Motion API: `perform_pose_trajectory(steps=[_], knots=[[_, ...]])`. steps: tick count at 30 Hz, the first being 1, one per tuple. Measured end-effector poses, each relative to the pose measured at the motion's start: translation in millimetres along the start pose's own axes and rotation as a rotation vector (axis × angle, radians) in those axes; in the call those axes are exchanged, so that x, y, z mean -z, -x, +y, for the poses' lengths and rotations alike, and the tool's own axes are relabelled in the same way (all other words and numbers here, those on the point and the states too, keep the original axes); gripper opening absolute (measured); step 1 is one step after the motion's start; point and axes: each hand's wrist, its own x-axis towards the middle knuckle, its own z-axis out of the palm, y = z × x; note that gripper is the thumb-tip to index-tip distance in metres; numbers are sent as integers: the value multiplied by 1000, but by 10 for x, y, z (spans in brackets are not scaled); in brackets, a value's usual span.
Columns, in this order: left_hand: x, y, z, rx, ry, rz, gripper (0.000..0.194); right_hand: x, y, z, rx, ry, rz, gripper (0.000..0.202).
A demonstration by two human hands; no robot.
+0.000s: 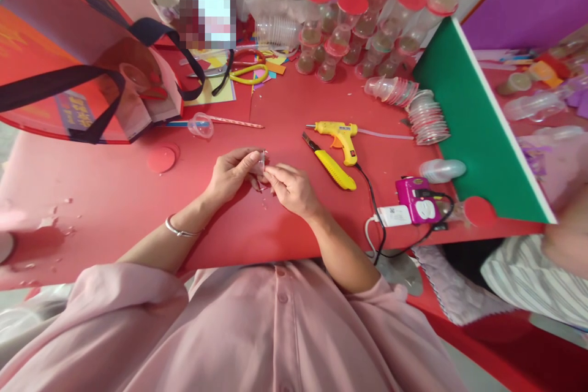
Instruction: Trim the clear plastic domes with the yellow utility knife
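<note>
A small clear plastic cup (pixel 260 163) is held on its side over the red table, its rim turned to the right. My left hand (pixel 235 173) is closed round the cup's body, thumb on top. The fingers of my right hand (pixel 293 186) are pinched together at the rim; whether they hold anything besides the cup is too small to tell. To the right of my hands lie a yellow utility knife (pixel 334 168) and a yellow hot glue gun (pixel 337 138). A clear plastic cup (pixel 201 126) and a red disc (pixel 161 159) lie to the left.
Stacked cup pieces with red lids (pixel 352 3) stand at the back. Nested cups (pixel 428 117) lie by a green divider (pixel 487 116). Scissors (pixel 250 73) rest on coloured paper. A purple power adapter (pixel 411 196) with cables sits right; a large bag (pixel 59 55) stands left. Another person's sleeve (pixel 537 282) shows at right.
</note>
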Motion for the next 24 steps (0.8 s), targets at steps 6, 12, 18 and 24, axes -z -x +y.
perform_pose_trajectory(steps=[6, 12, 18, 24], knots=[[-55, 25, 72, 29, -69, 45, 53, -27, 0, 32, 103, 96, 59, 24], [-95, 22, 117, 63, -91, 59, 52, -38, 15, 25, 145, 195, 90, 25], [-102, 29, 127, 72, -110, 69, 54, -16, 14, 27, 123, 114, 38, 27], [-94, 24, 122, 75, -120, 57, 54, -15, 9, 30, 165, 139, 59, 27]])
